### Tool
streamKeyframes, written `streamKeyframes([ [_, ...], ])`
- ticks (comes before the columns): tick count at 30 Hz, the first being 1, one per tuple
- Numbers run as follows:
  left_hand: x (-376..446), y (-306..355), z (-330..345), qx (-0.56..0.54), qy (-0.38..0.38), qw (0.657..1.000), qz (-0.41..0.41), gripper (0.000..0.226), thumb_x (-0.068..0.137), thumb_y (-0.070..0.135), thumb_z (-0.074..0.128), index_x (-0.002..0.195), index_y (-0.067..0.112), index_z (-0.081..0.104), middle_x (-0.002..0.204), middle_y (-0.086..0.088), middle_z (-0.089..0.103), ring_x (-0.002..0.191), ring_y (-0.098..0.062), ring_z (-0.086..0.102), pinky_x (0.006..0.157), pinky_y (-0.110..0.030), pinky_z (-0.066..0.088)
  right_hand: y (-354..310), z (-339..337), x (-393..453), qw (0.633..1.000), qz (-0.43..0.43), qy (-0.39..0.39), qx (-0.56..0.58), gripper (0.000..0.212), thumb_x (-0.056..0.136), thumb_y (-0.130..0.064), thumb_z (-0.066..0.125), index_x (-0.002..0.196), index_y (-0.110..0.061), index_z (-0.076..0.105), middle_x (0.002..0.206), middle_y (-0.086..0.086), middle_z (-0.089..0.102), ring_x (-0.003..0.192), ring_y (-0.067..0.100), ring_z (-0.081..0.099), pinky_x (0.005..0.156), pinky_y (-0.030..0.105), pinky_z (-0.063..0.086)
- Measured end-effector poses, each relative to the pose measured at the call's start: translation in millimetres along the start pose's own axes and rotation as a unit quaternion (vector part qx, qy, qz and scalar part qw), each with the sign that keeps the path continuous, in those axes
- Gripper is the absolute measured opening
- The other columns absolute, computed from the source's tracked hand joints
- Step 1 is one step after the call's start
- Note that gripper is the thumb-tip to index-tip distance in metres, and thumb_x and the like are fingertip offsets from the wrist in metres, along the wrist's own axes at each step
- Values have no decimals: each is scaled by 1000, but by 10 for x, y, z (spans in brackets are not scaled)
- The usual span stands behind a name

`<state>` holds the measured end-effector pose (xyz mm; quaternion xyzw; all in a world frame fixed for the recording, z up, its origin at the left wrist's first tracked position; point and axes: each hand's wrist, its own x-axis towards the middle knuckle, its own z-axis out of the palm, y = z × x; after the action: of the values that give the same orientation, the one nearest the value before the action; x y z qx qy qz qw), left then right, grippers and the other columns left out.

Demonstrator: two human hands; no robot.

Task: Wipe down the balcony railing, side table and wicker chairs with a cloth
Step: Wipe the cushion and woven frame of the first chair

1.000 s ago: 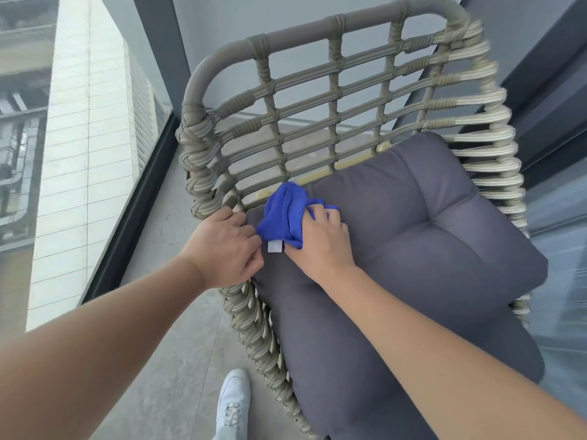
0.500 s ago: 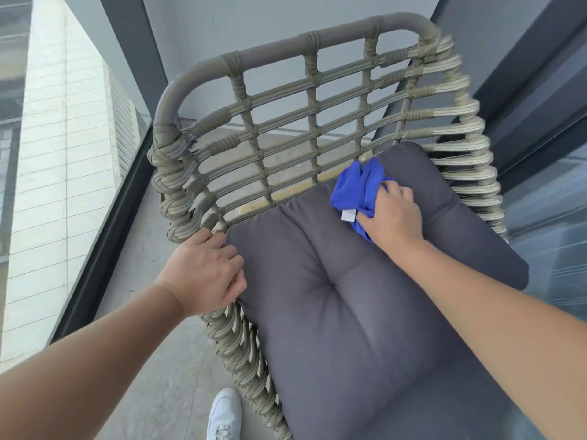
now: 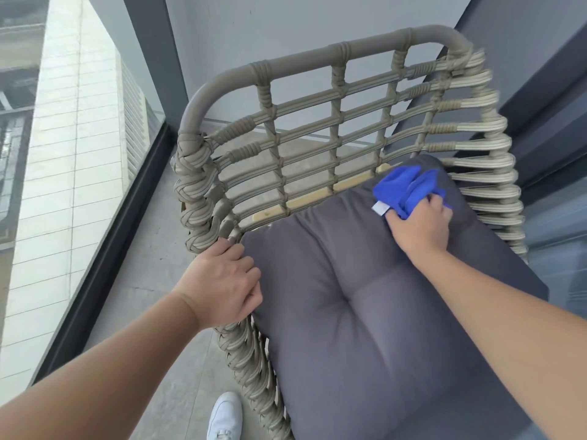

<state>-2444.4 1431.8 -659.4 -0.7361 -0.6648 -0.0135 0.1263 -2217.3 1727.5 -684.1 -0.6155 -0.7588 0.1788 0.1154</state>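
Cloth (image 3: 406, 192) bunched in right hand (image 3: 421, 225) at cushion's (image 3: 365, 312) one o'clock corner; left hand (image 3: 222, 285) grips chair (image 3: 276, 154) rim at nine.

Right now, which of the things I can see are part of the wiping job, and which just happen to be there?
Part of the job:
- blue cloth, gripped by the right hand
- wicker chair, its side rim held by the left hand
- grey cushion, under the cloth

Just there:
- white shoe on the floor
- glass balustrade at the left
- grey wall behind
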Motion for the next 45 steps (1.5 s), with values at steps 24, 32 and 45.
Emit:
streamKeyframes([
  [24,-1,1,-25,-3,-18,1000,13,33,91,28,49,60,19,45,59,-1,44,61,-28,44,67,-41,44,-606,183,-510,948,-317,-17,7,49,75,-37,69,118,-13,67,114,3,65,110,35,57,81,48,54],
  [32,1,-8,-12,-4,-13,1000,15,32,91,29,50,60,19,45,59,-1,44,61,-28,44,67,-40,41,-309,-24,372,999,-42,-31,-9,78,78,-69,65,133,-15,58,133,9,59,133,38,46,108,55,43],
  [45,6,-21,-24,-7,-16,1000,15,31,88,30,55,60,20,47,59,-1,43,61,-28,43,66,-40,40,-1112,343,-425,963,-199,-177,-39,32,78,-51,63,95,-24,63,91,-6,58,105,32,56,85,42,45],
])
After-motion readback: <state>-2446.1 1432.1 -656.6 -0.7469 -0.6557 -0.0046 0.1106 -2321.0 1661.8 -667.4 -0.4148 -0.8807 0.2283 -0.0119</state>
